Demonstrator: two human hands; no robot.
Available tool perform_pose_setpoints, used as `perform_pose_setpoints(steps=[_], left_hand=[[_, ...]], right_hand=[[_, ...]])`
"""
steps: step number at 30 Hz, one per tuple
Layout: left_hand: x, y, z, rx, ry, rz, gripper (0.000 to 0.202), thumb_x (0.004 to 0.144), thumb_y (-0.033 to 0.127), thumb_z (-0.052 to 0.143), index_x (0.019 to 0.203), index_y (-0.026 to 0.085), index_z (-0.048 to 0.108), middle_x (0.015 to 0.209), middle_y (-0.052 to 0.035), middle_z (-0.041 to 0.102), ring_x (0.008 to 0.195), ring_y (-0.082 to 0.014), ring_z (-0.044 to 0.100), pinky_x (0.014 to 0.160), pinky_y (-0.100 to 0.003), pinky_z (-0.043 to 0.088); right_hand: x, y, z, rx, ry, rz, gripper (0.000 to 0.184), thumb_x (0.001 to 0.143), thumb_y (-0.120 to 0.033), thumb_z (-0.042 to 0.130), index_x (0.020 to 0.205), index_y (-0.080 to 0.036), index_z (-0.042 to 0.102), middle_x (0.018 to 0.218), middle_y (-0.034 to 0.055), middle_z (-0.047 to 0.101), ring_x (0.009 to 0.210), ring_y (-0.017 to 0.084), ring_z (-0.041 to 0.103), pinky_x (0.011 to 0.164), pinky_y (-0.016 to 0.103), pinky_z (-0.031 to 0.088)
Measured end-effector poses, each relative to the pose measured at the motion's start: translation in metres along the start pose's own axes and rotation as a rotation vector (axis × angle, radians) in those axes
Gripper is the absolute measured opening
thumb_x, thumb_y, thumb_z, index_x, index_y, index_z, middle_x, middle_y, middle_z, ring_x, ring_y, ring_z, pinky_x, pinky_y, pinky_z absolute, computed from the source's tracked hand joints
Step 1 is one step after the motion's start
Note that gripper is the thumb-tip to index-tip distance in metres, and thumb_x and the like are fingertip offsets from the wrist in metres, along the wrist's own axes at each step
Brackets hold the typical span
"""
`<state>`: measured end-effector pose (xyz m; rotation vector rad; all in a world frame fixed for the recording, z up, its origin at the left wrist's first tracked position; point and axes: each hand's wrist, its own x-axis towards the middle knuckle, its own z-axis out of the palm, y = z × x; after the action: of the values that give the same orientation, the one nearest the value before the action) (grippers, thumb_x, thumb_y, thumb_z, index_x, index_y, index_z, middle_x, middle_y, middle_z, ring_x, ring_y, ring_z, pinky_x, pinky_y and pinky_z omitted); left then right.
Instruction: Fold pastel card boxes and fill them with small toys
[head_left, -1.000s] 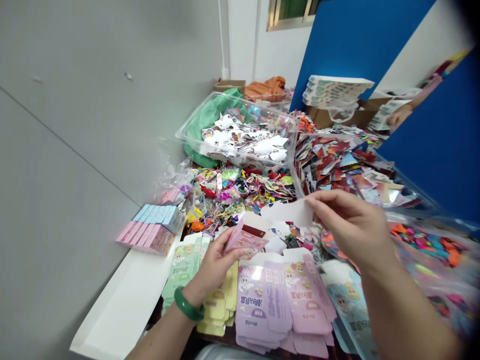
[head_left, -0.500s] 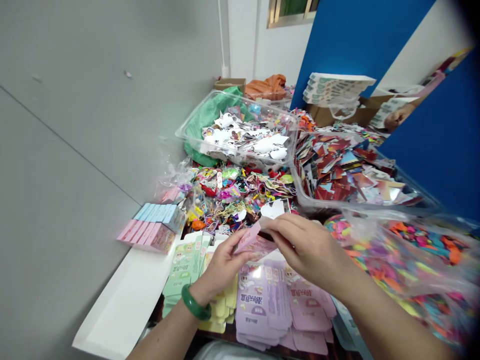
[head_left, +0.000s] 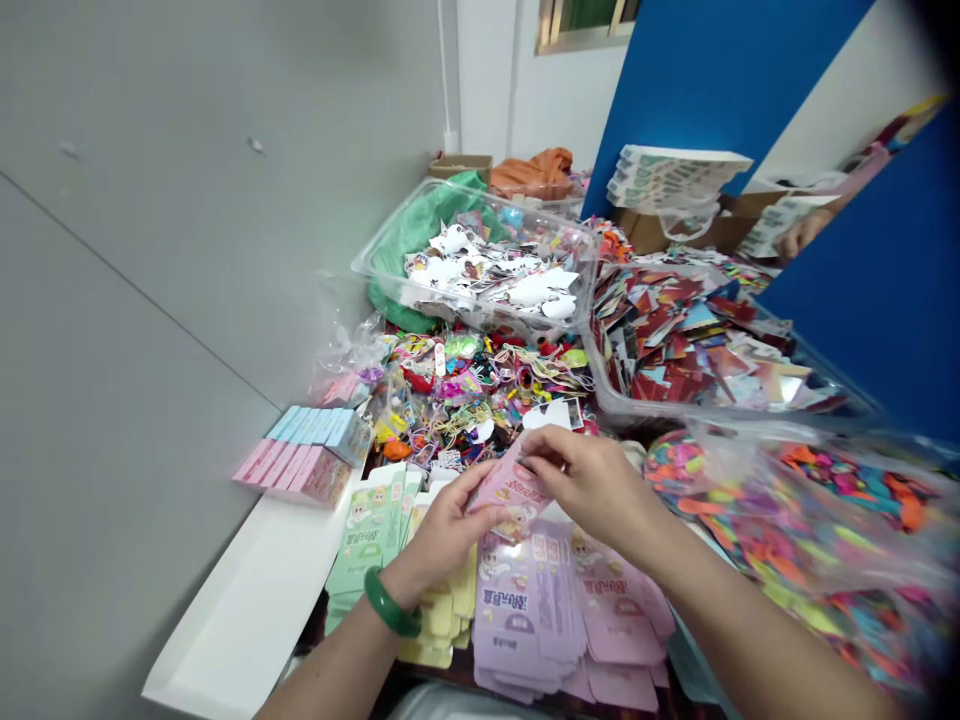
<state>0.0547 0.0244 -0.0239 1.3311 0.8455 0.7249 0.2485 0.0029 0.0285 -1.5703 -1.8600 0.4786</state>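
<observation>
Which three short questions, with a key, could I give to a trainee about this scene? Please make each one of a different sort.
1. What does the left hand hold?
2. True or false: the green bangle is worn on the right wrist.
3. Which colour of flat cartons lies directly beside the purple flat cartons, toward the picture's left side? A) light blue; B) yellow; C) pink.

Key:
1. A pink printed carton.
2. False; the green bangle is on the left wrist.
3. B, the yellow flat cartons.
</observation>
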Motion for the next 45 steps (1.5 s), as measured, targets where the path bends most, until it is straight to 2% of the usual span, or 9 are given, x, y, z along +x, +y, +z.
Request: perform_pose_setpoints(steps=[15, 20, 23, 26, 28, 30, 32, 37, 45], left_hand=[[0.004, 0.002, 0.001, 0.015, 0.08, 0.02, 0.049, 0.075, 0.029, 0.073, 0.122, 0.023, 0.059, 0.129, -0.0056, 0.064, 0.118, -0.0248, 0.058, 0.103, -0.036, 0.045], [0.005, 0.003, 0.004, 0.128, 0.137, -0.029, 0.053, 0.071, 0.037, 0.077, 0.119, 0.022, 0.061, 0.13, -0.0067, 0.064, 0.125, -0.0278, 0.054, 0.11, -0.039, 0.039], [0.006, 0.006, 0.003, 0.083, 0.139, -0.125, 0.059, 0.07, 0.04, 0.078, 0.123, 0.022, 0.058, 0.13, -0.0072, 0.064, 0.122, -0.0288, 0.057, 0.102, -0.038, 0.047], [0.005, 0.01, 0.0, -0.024, 0.11, -0.228, 0.063, 0.072, 0.041, 0.078, 0.127, 0.025, 0.054, 0.124, -0.0068, 0.068, 0.11, -0.0277, 0.065, 0.088, -0.034, 0.056], [0.003, 0.012, -0.004, -0.099, 0.129, -0.283, 0.066, 0.071, 0.042, 0.078, 0.13, 0.026, 0.053, 0.119, -0.006, 0.071, 0.103, -0.0267, 0.069, 0.08, -0.031, 0.059], [0.002, 0.013, -0.007, -0.169, 0.171, -0.31, 0.069, 0.069, 0.042, 0.08, 0.131, 0.027, 0.053, 0.117, -0.0055, 0.072, 0.098, -0.0266, 0.071, 0.074, -0.03, 0.061], [0.003, 0.012, -0.008, -0.206, 0.214, -0.316, 0.07, 0.066, 0.04, 0.082, 0.13, 0.028, 0.055, 0.116, -0.0051, 0.073, 0.097, -0.027, 0.071, 0.07, -0.03, 0.062], [0.004, 0.009, -0.003, -0.213, 0.217, -0.356, 0.075, 0.063, 0.037, 0.085, 0.131, 0.03, 0.054, 0.118, -0.0032, 0.072, 0.101, -0.0282, 0.07, 0.072, -0.031, 0.063], [0.002, 0.008, -0.002, -0.127, 0.189, -0.321, 0.067, 0.069, 0.041, 0.081, 0.129, 0.026, 0.056, 0.12, -0.004, 0.071, 0.102, -0.0257, 0.07, 0.076, -0.028, 0.061]], right_hand=[[-0.01, -0.01, -0.006, -0.006, 0.04, -0.011, 0.04, 0.078, -0.006, 0.045, 0.107, -0.018, 0.07, 0.102, 0.0077, 0.072, 0.093, 0.021, 0.064, 0.08, 0.032, 0.048], [-0.011, -0.02, -0.005, -0.092, -0.102, -0.035, 0.025, 0.077, -0.008, 0.05, 0.088, -0.015, 0.071, 0.095, 0.0095, 0.072, 0.094, 0.022, 0.063, 0.084, 0.033, 0.046], [-0.016, -0.016, -0.019, -0.055, -0.004, -0.01, 0.025, 0.083, -0.013, 0.051, 0.1, -0.015, 0.07, 0.102, 0.0097, 0.071, 0.095, 0.02, 0.063, 0.084, 0.031, 0.046], [-0.032, 0.011, -0.057, -0.074, 0.208, 0.169, 0.024, 0.088, -0.02, 0.05, 0.101, -0.018, 0.071, 0.103, 0.0074, 0.072, 0.094, 0.017, 0.064, 0.083, 0.028, 0.046], [-0.048, 0.045, -0.092, -0.245, 0.281, 0.458, 0.024, 0.087, -0.02, 0.049, 0.095, -0.021, 0.072, 0.096, 0.0059, 0.073, 0.089, 0.017, 0.065, 0.077, 0.026, 0.045], [-0.065, 0.089, -0.124, -0.509, 0.192, 0.87, 0.024, 0.082, -0.017, 0.05, 0.088, -0.021, 0.074, 0.095, 0.0081, 0.073, 0.089, 0.02, 0.066, 0.071, 0.026, 0.043], [-0.081, 0.132, -0.146, -0.552, 0.141, 1.034, 0.018, 0.071, -0.011, 0.058, 0.076, -0.015, 0.074, 0.086, 0.0148, 0.073, 0.084, 0.025, 0.067, 0.064, 0.028, 0.042], [-0.105, 0.198, -0.158, -0.473, 0.096, 1.105, 0.009, 0.063, -0.012, 0.064, 0.058, -0.016, 0.07, 0.066, 0.01, 0.069, 0.068, 0.023, 0.064, 0.054, 0.027, 0.037], [-0.117, 0.217, -0.169, -0.228, 0.213, 1.02, 0.014, 0.074, -0.027, 0.066, 0.072, -0.016, 0.073, 0.065, 0.004, 0.068, 0.06, 0.015, 0.058, 0.052, 0.024, 0.038]])
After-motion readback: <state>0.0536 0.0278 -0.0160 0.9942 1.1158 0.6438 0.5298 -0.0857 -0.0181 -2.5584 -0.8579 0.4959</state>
